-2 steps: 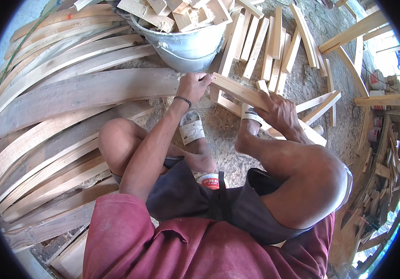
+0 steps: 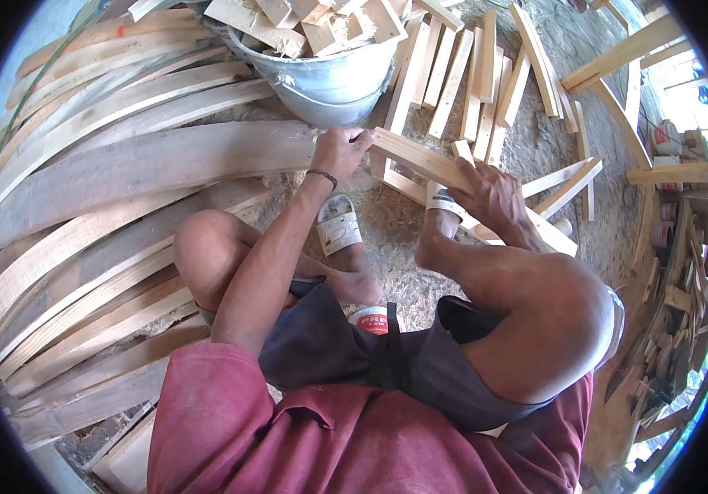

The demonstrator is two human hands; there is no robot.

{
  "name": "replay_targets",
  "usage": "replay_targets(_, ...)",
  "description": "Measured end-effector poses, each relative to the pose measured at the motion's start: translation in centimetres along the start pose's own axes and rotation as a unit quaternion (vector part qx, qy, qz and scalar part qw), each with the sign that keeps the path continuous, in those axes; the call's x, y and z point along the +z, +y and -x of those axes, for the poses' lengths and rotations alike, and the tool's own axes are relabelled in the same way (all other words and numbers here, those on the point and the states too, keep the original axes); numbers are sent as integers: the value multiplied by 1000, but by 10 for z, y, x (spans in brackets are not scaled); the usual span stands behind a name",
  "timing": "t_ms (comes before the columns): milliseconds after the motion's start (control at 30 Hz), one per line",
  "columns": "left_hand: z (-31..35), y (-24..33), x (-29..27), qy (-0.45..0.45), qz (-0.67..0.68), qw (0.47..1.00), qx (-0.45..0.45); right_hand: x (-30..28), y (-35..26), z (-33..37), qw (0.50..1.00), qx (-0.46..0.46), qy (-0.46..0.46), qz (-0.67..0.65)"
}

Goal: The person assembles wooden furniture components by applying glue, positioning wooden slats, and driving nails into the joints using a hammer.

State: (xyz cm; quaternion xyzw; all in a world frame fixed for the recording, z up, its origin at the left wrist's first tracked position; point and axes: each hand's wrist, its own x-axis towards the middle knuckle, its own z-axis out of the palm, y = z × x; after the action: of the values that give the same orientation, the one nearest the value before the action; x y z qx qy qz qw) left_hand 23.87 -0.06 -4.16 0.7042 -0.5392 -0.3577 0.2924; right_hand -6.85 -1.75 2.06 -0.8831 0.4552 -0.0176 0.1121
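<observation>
My right hand (image 2: 490, 196) is wrapped round one end of a short pale wooden strip (image 2: 418, 156), which slants up and to the left above the floor. At the strip's far left end my left hand (image 2: 341, 155) is closed, thumb and finger pinched right beside the wood. What lies between those fingertips is too small to make out. Below the strip, my sandalled feet rest on the floor, and several more pale strips (image 2: 568, 188) lie crossed near my right hand.
A grey bucket (image 2: 333, 86) full of wood offcuts stands ahead. Long curved planks (image 2: 156, 160) are stacked along the left. Several short strips (image 2: 453, 82) lie in a row beyond my hands. A small red and white can (image 2: 370, 319) sits between my legs; scrap wood (image 2: 675, 329) piles up at right.
The view has shifted very slightly. Both hands and the wooden strip keep practically the same place and hold.
</observation>
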Motion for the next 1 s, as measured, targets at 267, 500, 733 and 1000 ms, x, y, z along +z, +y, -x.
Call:
replay_targets(267,-11,-28,9,-33,87,995,27,-18,11,5,998,25,-42,-34)
replay_targets(500,-17,-18,10,-82,138,984,-83,-93,41,170,875,305,318,-202)
replay_targets(733,-33,-48,-3,-108,125,985,-54,-49,116,370,773,607,184,17)
replay_targets(1000,84,158,-68,49,147,983,99,-28,63,370,814,567,97,86)
